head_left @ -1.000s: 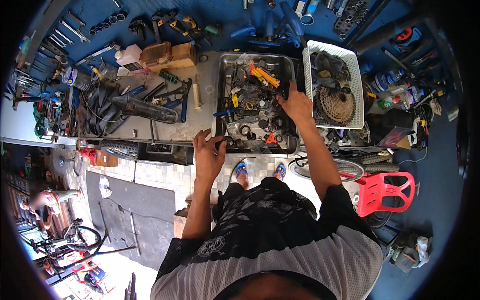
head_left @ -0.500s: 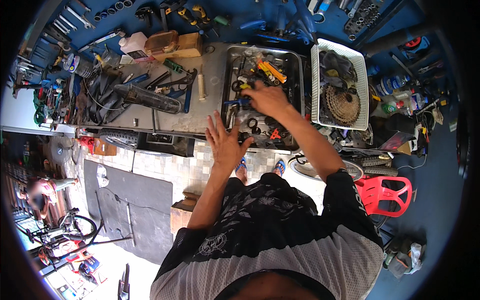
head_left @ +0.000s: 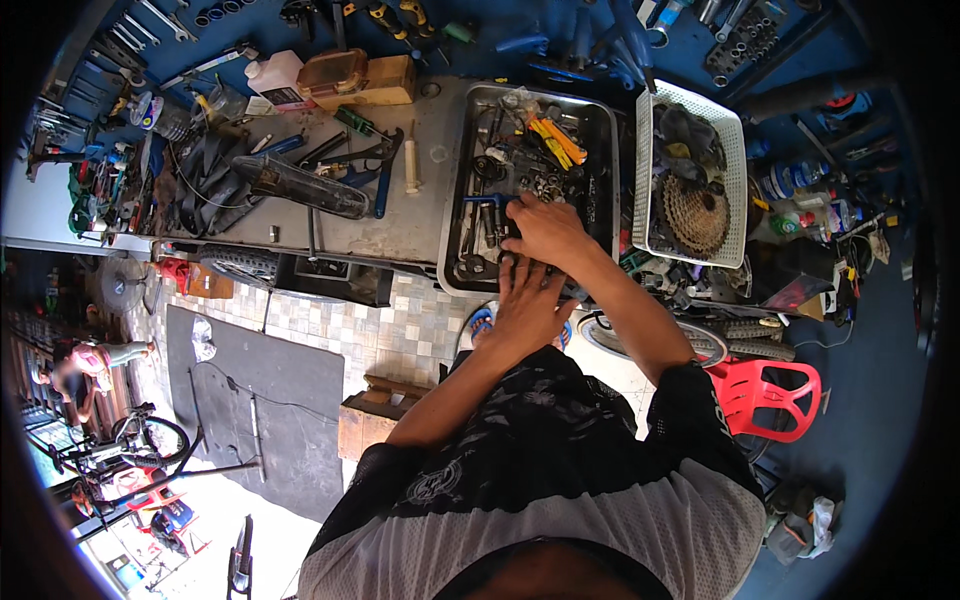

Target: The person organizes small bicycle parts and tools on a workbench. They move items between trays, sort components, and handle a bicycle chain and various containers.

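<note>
Over the near edge of the tray [head_left: 455, 215], the right hand [head_left: 545, 232] is curled on small parts, grip unclear, left hand [head_left: 528, 305] spread open just behind.

Bright, even daylight fills the scene, strongest on the pale floor [head_left: 200, 520] at lower left of the metal tray [head_left: 455, 215], where it nearly washes out. Soft glare sits on the tray's rim. Shadows are weak. Fisheye bending curves edges far from the tray, and a black vignette rings everything; detail blurs outward.
</note>
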Action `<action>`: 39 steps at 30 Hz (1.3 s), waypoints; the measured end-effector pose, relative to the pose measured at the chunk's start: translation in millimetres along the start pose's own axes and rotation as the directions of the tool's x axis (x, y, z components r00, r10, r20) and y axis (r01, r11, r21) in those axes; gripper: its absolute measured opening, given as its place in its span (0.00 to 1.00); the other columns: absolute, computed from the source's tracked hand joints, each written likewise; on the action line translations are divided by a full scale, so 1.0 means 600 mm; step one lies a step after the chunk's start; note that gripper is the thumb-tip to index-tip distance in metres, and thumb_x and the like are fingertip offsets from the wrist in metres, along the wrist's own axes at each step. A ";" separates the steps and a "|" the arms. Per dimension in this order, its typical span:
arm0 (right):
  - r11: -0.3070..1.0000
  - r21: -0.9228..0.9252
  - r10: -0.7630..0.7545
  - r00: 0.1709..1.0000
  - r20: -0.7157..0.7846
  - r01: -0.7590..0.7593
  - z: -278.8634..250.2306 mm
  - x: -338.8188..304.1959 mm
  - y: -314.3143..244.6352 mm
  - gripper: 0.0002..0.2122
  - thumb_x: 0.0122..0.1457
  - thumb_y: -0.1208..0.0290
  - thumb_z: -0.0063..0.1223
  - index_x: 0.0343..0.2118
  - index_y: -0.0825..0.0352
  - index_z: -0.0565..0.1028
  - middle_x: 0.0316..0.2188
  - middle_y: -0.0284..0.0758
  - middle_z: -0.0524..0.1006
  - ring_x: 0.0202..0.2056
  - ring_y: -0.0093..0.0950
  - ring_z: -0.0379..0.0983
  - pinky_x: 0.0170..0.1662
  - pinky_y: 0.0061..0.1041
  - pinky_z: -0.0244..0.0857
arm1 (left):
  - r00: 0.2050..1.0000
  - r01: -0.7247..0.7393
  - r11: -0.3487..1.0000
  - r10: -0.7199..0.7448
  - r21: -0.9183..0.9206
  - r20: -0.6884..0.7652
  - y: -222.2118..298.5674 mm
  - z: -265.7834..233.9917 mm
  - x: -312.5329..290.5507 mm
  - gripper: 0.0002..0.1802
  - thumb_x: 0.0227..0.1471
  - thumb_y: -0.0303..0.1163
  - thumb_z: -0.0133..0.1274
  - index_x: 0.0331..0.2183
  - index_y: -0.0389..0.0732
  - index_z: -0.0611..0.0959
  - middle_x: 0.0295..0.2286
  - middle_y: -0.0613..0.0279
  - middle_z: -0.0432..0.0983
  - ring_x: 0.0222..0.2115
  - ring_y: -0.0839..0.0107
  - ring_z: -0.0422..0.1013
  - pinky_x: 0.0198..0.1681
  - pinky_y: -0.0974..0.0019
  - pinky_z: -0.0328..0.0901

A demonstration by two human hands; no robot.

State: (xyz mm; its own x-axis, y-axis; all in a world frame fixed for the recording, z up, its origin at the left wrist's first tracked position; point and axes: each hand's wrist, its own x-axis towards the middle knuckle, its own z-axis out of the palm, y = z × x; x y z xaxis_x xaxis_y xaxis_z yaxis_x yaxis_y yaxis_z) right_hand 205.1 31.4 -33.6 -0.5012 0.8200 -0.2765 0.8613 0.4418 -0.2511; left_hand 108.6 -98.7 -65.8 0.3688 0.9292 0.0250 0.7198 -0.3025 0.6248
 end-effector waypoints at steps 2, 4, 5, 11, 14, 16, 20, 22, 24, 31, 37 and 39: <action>1.000 0.017 0.011 1.000 0.006 -0.011 -0.002 0.001 0.006 0.21 0.57 0.59 0.67 0.50 0.62 0.77 0.53 0.43 0.75 0.50 0.46 0.79 0.50 0.46 0.74 | 0.996 0.025 0.998 -0.029 -0.051 -0.082 -0.016 -0.018 -0.016 0.28 0.58 0.44 0.62 0.56 0.40 0.81 0.63 0.45 0.65 0.69 0.40 0.51 0.70 0.32 0.43; 1.000 0.007 -0.006 1.000 -0.005 0.006 0.003 -0.004 0.028 0.22 0.55 0.61 0.68 0.51 0.63 0.77 0.53 0.43 0.75 0.51 0.46 0.79 0.51 0.46 0.74 | 0.990 0.056 0.998 -0.060 -0.034 -0.130 -0.041 -0.039 -0.028 0.26 0.57 0.44 0.63 0.53 0.41 0.83 0.61 0.46 0.67 0.68 0.42 0.53 0.70 0.33 0.44; 0.999 -0.013 -0.031 0.999 -0.018 0.031 0.014 -0.004 0.049 0.23 0.54 0.62 0.69 0.51 0.63 0.76 0.53 0.44 0.76 0.50 0.46 0.79 0.51 0.46 0.74 | 0.986 0.067 0.997 -0.070 -0.026 -0.151 -0.054 -0.050 -0.033 0.25 0.57 0.43 0.63 0.52 0.42 0.85 0.61 0.46 0.68 0.68 0.42 0.54 0.70 0.34 0.45; 0.989 -0.148 -0.012 1.000 -0.011 0.010 -0.008 -0.027 0.045 0.24 0.52 0.64 0.67 0.51 0.68 0.75 0.49 0.46 0.77 0.41 0.47 0.82 0.44 0.46 0.76 | 0.925 0.162 0.987 -0.150 0.005 -0.349 -0.112 -0.104 -0.038 0.21 0.56 0.40 0.64 0.48 0.41 0.86 0.57 0.47 0.71 0.65 0.41 0.58 0.66 0.35 0.50; 0.982 -0.182 -0.061 0.993 -0.097 0.042 0.012 -0.025 0.067 0.22 0.53 0.64 0.63 0.49 0.70 0.75 0.47 0.46 0.77 0.35 0.46 0.83 0.38 0.45 0.77 | 0.924 0.170 0.985 -0.150 0.027 -0.351 -0.117 -0.111 -0.034 0.20 0.56 0.39 0.64 0.48 0.40 0.86 0.57 0.47 0.71 0.65 0.41 0.58 0.67 0.35 0.50; 0.978 -0.198 -0.103 0.982 -0.159 0.071 0.012 -0.026 0.076 0.20 0.53 0.64 0.61 0.47 0.70 0.76 0.45 0.45 0.78 0.33 0.44 0.83 0.36 0.44 0.77 | 0.921 0.170 0.985 -0.155 0.012 -0.356 -0.119 -0.108 -0.034 0.20 0.56 0.39 0.64 0.48 0.40 0.86 0.57 0.47 0.71 0.65 0.40 0.58 0.67 0.36 0.51; 0.965 -0.239 -0.171 0.956 -0.239 0.112 -0.024 -0.040 0.068 0.18 0.56 0.63 0.61 0.46 0.71 0.77 0.41 0.42 0.79 0.33 0.41 0.83 0.34 0.40 0.77 | 0.910 0.133 0.991 -0.132 -0.025 -0.393 -0.130 -0.094 -0.039 0.19 0.56 0.39 0.64 0.48 0.42 0.87 0.56 0.49 0.73 0.64 0.40 0.60 0.66 0.37 0.53; 0.962 -0.242 -0.199 0.933 -0.300 0.128 -0.053 -0.046 0.059 0.17 0.59 0.63 0.60 0.45 0.71 0.78 0.39 0.40 0.79 0.33 0.40 0.83 0.34 0.39 0.77 | 0.915 0.113 0.993 -0.117 -0.032 -0.385 -0.128 -0.101 -0.024 0.23 0.56 0.38 0.64 0.52 0.43 0.84 0.56 0.49 0.73 0.64 0.42 0.60 0.65 0.38 0.54; 0.970 -0.196 -0.210 0.904 -0.373 0.144 -0.068 -0.049 0.056 0.14 0.63 0.63 0.59 0.44 0.68 0.79 0.36 0.37 0.78 0.32 0.40 0.82 0.33 0.40 0.76 | 0.907 0.055 0.993 -0.093 -0.104 -0.411 -0.126 -0.118 0.002 0.26 0.56 0.37 0.64 0.55 0.42 0.82 0.56 0.49 0.73 0.63 0.43 0.62 0.65 0.40 0.56; 0.952 0.151 -0.187 0.897 -0.400 0.265 -0.102 -0.033 0.016 0.10 0.61 0.64 0.63 0.41 0.62 0.81 0.37 0.35 0.79 0.39 0.43 0.79 0.39 0.41 0.72 | 0.938 -0.105 0.927 -0.028 -0.360 -0.346 -0.153 -0.155 0.075 0.31 0.57 0.34 0.66 0.60 0.37 0.77 0.50 0.45 0.79 0.53 0.52 0.74 0.58 0.52 0.67; 0.721 0.639 0.115 0.863 -0.492 0.268 -0.122 -0.018 -0.017 0.12 0.65 0.65 0.64 0.35 0.70 0.78 0.21 0.30 0.74 0.21 0.17 0.67 0.26 0.23 0.60 | 0.955 -0.099 0.260 -0.247 -0.960 -0.166 -0.162 -0.137 0.082 0.20 0.64 0.27 0.60 0.56 0.37 0.78 0.43 0.62 0.83 0.43 0.75 0.78 0.45 0.70 0.75; 0.575 0.780 0.203 0.880 -0.430 0.248 -0.139 -0.013 -0.030 0.12 0.65 0.65 0.64 0.34 0.70 0.78 0.18 0.26 0.71 0.21 0.13 0.64 0.25 0.21 0.57 | 0.942 -0.160 0.162 -0.269 -0.974 -0.200 -0.154 -0.141 0.092 0.17 0.65 0.26 0.58 0.54 0.36 0.79 0.43 0.61 0.83 0.43 0.73 0.79 0.46 0.67 0.76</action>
State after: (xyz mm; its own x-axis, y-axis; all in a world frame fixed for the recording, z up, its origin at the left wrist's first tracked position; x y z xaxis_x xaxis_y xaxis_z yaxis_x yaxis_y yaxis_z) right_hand 200.4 47.3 50.8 -0.2297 0.9676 0.1045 0.3055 0.1736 -0.9362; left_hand 12.7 -1.2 -56.0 0.0367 0.9993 0.0118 -0.5154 0.0088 0.8569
